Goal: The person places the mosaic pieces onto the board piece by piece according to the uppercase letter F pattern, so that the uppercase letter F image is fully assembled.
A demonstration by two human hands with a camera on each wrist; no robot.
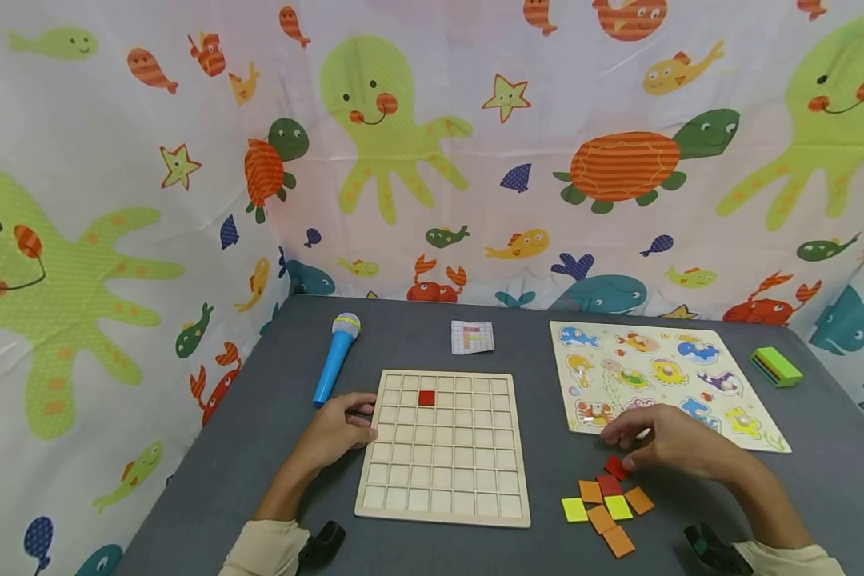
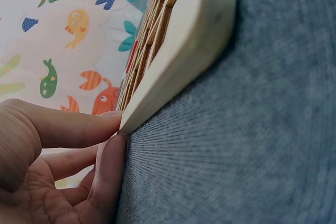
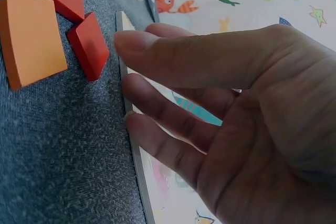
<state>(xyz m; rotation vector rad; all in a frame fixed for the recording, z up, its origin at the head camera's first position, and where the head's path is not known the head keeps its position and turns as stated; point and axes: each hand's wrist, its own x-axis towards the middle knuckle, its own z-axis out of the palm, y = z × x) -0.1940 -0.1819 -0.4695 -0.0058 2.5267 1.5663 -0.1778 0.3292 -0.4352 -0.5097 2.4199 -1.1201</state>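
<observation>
A pale wooden grid board (image 1: pixel 442 448) lies flat in the middle, with one red square tile (image 1: pixel 426 398) in an upper cell. My left hand (image 1: pixel 338 432) rests at the board's left edge. Its thumb and fingertips touch that edge in the left wrist view. On the right, my right hand (image 1: pixel 680 440) hovers with loosely bent fingers over the tabletop. Its thumb is close to a tilted red tile (image 3: pixel 89 46), and a gap shows between them in the right wrist view. Several orange (image 1: pixel 618 541), yellow (image 1: pixel 574 510) and red tiles lie loosely clustered below.
Behind the right hand lies an animal peg puzzle (image 1: pixel 569 384). A green block-shaped item (image 1: pixel 776 366) is at far right. A small printed card (image 1: pixel 472 338) sits behind the grid board, and a blue toy microphone (image 1: pixel 337 358) to its left. A sea-animal curtain (image 1: pixel 432 160) borders the grey table.
</observation>
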